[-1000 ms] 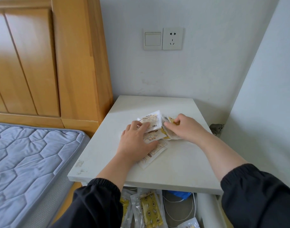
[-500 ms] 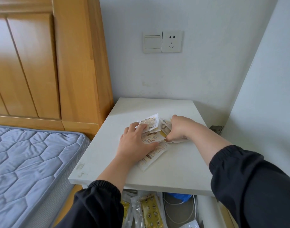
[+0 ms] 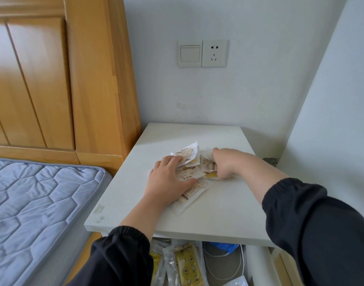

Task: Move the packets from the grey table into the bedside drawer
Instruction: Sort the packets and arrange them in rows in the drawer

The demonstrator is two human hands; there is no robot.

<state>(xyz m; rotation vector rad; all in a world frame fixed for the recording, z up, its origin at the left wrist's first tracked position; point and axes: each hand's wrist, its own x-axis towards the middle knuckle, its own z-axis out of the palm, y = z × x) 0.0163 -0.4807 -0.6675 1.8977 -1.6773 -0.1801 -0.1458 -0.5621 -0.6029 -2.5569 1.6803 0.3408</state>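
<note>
Several white and yellow packets [image 3: 188,171] lie in a loose heap on the pale grey table top [image 3: 218,207]. My left hand [image 3: 166,180] rests flat on the heap's left side, fingers spread over the packets. My right hand [image 3: 223,163] is curled around the packets on the right side of the heap and grips them. One long packet [image 3: 192,195] sticks out from under my left palm. Below the table's front edge the bedside drawer [image 3: 259,263] stands pulled out, with yellow packets [image 3: 187,265] inside.
A blue item [image 3: 224,247] and a white cable [image 3: 222,267] lie in the drawer. A bed with a blue quilted mattress [image 3: 32,207] and a wooden headboard [image 3: 53,79] is on the left. White walls close in behind and on the right, with a switch and socket [image 3: 202,53].
My right hand has curled from flat into a grip on the right-hand packets and bunched them toward the left hand. The left hand has stayed on the heap.
</note>
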